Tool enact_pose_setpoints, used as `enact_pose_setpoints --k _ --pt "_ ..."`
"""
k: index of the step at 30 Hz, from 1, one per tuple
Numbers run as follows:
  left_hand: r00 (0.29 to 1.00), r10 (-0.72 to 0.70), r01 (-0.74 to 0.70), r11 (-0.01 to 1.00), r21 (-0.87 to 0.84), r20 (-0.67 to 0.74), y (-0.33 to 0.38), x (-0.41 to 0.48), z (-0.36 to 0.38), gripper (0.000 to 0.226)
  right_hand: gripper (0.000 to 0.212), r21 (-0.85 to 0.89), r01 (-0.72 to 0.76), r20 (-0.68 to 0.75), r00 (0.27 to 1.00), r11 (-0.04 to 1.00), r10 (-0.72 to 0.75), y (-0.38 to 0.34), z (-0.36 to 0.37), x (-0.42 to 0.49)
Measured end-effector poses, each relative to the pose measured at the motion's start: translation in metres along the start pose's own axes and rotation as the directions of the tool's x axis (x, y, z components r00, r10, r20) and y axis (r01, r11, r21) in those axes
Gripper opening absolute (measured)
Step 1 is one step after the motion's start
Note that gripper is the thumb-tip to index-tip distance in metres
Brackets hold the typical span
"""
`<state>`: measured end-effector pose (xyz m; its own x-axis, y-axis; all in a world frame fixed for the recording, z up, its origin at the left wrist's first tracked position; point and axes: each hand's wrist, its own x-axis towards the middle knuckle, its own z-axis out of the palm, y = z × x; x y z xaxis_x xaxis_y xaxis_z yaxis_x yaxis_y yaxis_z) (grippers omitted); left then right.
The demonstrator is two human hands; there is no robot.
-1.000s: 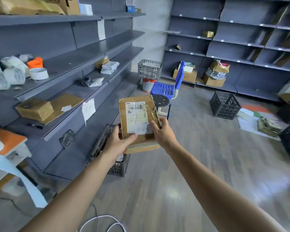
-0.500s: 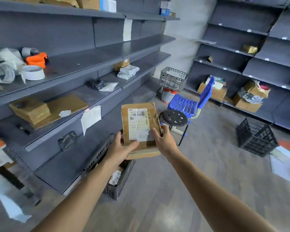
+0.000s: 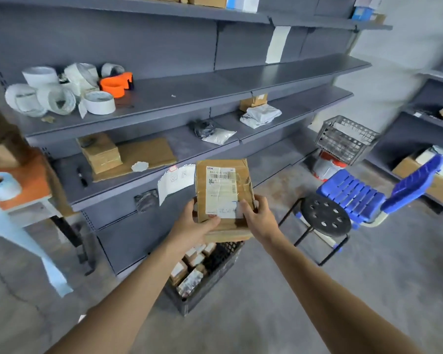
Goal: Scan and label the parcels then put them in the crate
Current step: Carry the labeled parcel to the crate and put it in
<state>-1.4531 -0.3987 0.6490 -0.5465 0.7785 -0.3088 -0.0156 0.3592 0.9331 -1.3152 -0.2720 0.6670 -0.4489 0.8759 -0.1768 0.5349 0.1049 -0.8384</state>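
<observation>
I hold a flat brown cardboard parcel (image 3: 221, 180) in front of me with both hands, its white barcode label facing up. My left hand (image 3: 189, 227) grips its lower left edge, thumb on top. My right hand (image 3: 260, 217) grips the lower right edge, thumb over the label. Directly below the parcel on the floor stands a dark plastic crate (image 3: 210, 284) that holds several small parcels.
Grey shelving (image 3: 189, 98) runs along the left with tape rolls (image 3: 54, 95), boxes and bags. A black stool (image 3: 325, 218) and blue chair (image 3: 368, 190) stand right of the crate. An orange-topped table (image 3: 28, 185) with a blue label roll (image 3: 0, 185) is at the left.
My view has swung left and closer to the shelving. The parcel stays in both hands and now hangs over the crate, whose contents have come into sight.
</observation>
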Motion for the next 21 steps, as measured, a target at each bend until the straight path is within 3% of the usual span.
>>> enact_pose_setpoints --k 9,21 --pt "0.98 -0.122 0.119 0.993 -0.028 -0.156 0.014 0.056 0.074 0.075 0.058 -0.044 0.066 0.331 0.942 0.997 -0.048 0.039 -0.043 0.115" --pt "0.912 -0.324 0.31 0.946 -0.093 -0.253 -0.026 0.15 0.111 0.063 0.044 -0.186 0.07 0.534 0.845 0.98 0.041 0.08 -0.012 0.236"
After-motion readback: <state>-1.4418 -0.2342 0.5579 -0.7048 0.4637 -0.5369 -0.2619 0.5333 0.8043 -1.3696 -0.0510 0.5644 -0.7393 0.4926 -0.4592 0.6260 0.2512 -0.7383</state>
